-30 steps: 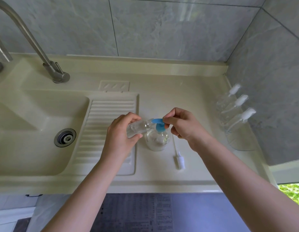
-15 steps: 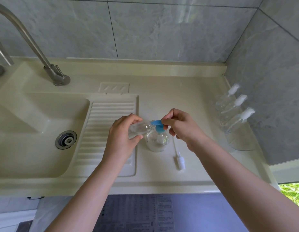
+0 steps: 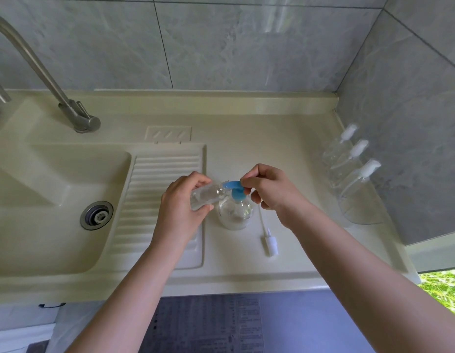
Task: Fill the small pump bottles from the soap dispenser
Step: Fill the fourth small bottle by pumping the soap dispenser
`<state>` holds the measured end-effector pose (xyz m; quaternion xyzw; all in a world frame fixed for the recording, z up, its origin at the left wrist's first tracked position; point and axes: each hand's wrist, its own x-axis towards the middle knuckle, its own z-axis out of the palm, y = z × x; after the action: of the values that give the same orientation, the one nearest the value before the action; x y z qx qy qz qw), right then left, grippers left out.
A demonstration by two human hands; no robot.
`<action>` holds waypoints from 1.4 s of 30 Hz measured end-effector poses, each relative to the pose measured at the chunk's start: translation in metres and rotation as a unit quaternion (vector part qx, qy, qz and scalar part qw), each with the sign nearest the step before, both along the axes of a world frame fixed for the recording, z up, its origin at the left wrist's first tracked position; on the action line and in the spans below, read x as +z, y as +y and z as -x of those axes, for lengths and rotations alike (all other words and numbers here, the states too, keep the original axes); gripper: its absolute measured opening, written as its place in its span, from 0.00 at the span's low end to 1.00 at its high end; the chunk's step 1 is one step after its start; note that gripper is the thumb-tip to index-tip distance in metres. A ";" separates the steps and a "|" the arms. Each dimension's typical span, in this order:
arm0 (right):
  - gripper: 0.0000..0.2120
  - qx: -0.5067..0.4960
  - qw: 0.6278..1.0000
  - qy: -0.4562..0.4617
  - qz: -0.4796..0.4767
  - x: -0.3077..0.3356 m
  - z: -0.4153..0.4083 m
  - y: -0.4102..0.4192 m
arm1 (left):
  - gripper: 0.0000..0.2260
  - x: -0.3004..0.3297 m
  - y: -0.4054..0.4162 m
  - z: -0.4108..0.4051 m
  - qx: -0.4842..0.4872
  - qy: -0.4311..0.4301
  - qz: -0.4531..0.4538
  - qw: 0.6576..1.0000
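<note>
A clear soap dispenser (image 3: 235, 212) with a blue pump head (image 3: 236, 190) stands on the cream counter, right of the ribbed drainboard. My left hand (image 3: 181, 203) grips a small clear bottle (image 3: 206, 196), tilted, its open mouth held at the blue nozzle. My right hand (image 3: 268, 189) has curled fingers on the back of the blue pump head. The bottle's white pump top with its tube (image 3: 268, 236) lies on the counter right of the dispenser. Three small pump bottles with white tops (image 3: 348, 169) stand in a row by the right wall.
A sink basin (image 3: 43, 200) with a metal drain (image 3: 96, 215) lies at the left, a steel tap (image 3: 78, 118) behind it. Grey tiled walls close the back and the right. The counter's front edge (image 3: 221, 284) runs just below my forearms.
Both hands, the small bottle and the dispenser hold nearly the same pose; the view has shifted only slightly.
</note>
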<state>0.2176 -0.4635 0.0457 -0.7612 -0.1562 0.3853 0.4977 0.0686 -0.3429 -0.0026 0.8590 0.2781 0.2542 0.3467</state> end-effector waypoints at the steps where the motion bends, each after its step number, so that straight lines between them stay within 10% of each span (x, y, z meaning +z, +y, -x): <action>1: 0.07 0.003 1.000 0.003 0.007 0.000 -0.001 0.000 | 0.20 0.000 0.000 0.000 0.000 0.001 0.000 1.000; 42: 0.06 -0.025 0.999 0.019 -0.024 0.002 0.001 -0.003 | 0.20 0.000 0.001 0.000 0.013 0.001 0.010 1.000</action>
<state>0.2164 -0.4664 0.0479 -0.7454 -0.1373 0.3831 0.5279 0.0682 -0.3416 -0.0029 0.8519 0.2921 0.2550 0.3520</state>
